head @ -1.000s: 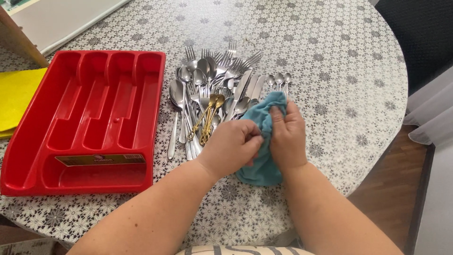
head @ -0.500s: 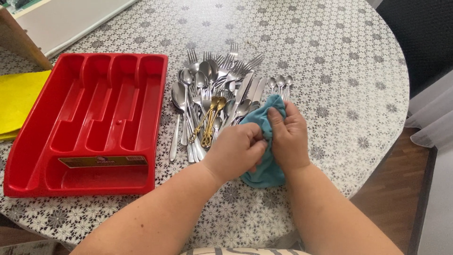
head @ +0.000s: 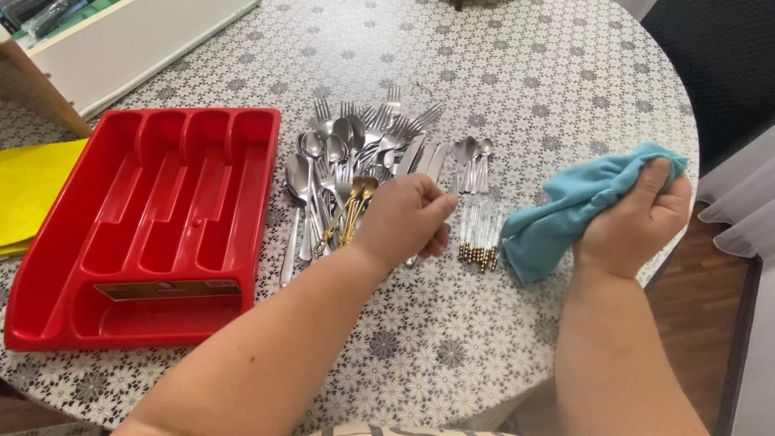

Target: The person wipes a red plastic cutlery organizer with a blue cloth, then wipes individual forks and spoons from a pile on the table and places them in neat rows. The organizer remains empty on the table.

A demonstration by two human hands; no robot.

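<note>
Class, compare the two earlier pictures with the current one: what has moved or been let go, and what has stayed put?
The hands have parted. The right hand carried the blue cloth off to the right, still gripping it. The left hand let go of the cloth and now pinches a thin piece beside the cutlery pile. The red tray and yellow sheet stayed put.

Left hand (head: 404,222) hovers with fingers curled, seemingly pinching; right hand (head: 638,222) is raised apart, fingers closed in a grip
</note>
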